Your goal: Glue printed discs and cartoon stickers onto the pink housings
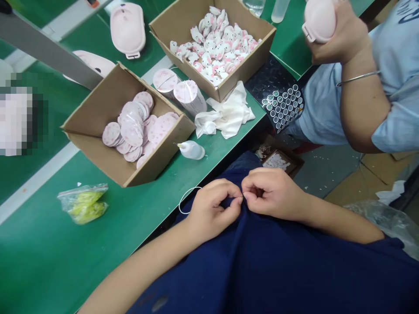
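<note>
Above my lap, my left hand (214,207) and my right hand (273,194) meet fingertip to fingertip. Each is closed in a pinch of thumb and forefinger. Whatever lies between the fingertips is too small or hidden to make out. A thin white cord (180,205) curves out in a loop from behind my left hand, by the table edge; where its ends go is hidden. Dark blue cloth (262,261) covers my lap, with a fold running down from the fingertips. Nearest on the green table (137,213) lies a small white squeeze bottle (192,150) with a yellowish tip.
One cardboard box (163,152) holds pink patterned discs; another (225,89) holds white-and-pink cat-face pieces. Two wrapped rolls (190,97), crumpled tissue (231,111), a bag of yellow-green pieces (87,204) and a pink case (127,30) lie around. At right, a co-worker's hand (343,37) holds a pink case.
</note>
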The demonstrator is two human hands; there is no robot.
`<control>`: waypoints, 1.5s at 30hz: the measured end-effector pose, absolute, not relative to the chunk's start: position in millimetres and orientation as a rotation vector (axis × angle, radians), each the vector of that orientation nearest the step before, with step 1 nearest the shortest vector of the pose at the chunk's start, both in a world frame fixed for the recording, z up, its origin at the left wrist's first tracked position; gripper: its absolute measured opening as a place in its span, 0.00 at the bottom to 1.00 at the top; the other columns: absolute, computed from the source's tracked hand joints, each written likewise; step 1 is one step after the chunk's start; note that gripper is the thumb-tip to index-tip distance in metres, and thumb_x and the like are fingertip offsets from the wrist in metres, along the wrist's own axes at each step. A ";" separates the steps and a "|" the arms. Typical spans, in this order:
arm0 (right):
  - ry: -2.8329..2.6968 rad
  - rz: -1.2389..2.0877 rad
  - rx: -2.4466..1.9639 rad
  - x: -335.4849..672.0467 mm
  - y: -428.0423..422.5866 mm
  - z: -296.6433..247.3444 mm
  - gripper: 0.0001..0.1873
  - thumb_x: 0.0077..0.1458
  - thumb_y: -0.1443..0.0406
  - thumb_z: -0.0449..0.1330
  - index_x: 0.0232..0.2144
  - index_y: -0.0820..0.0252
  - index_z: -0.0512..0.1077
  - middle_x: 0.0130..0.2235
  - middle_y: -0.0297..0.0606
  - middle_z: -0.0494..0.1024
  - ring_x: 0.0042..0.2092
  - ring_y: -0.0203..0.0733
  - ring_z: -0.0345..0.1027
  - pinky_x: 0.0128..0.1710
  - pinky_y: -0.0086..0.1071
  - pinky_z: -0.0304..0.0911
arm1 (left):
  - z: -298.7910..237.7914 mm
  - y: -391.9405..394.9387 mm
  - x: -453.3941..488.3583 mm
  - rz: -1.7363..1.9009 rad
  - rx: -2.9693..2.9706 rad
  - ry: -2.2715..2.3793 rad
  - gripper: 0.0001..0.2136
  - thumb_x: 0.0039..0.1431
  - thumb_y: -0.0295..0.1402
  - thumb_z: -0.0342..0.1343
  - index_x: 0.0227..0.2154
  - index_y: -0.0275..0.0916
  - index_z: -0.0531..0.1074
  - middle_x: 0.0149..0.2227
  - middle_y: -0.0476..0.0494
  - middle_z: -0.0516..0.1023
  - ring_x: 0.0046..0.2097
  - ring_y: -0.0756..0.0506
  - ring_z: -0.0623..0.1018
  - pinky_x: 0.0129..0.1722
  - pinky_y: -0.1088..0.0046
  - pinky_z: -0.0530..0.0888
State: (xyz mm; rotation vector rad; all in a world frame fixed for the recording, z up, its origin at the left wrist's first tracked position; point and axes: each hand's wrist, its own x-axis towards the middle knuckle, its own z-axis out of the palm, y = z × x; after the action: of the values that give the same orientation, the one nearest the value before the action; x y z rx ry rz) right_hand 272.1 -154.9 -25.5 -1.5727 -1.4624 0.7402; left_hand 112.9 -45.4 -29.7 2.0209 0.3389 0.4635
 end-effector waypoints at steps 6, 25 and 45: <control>-1.343 0.880 -1.536 276.7 -158.8 -24.3 0.07 0.46 0.75 0.59 0.22 0.60 0.69 0.22 0.27 0.68 0.24 0.28 0.59 0.25 0.22 0.56 | -28.7 -42.6 113.9 0.463 1.959 0.370 0.05 0.55 0.23 0.57 0.27 0.39 0.72 0.26 0.49 0.77 0.28 0.51 0.75 0.30 0.76 0.73; -1.473 0.779 -1.546 258.3 -149.2 -36.9 0.06 0.41 0.74 0.56 0.20 0.60 0.66 0.21 0.28 0.66 0.24 0.30 0.58 0.25 0.23 0.51 | -31.5 -41.1 115.0 0.127 1.987 0.534 0.07 0.43 0.20 0.49 0.20 0.40 0.64 0.26 0.48 0.71 0.30 0.48 0.71 0.31 0.72 0.65; -1.826 0.666 -1.592 265.5 -149.6 -55.2 0.07 0.46 0.71 0.53 0.20 0.58 0.67 0.20 0.31 0.69 0.21 0.33 0.64 0.22 0.22 0.58 | -48.0 -48.7 111.8 0.051 1.825 0.630 0.08 0.39 0.27 0.58 0.16 0.40 0.63 0.20 0.55 0.62 0.25 0.50 0.64 0.24 0.74 0.59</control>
State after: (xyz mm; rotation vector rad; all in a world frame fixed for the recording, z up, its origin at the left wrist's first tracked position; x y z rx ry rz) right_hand 265.5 -149.6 -55.2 -1.5924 -1.8259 0.6661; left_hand 111.8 -48.7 -48.0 1.8249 0.6296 0.0507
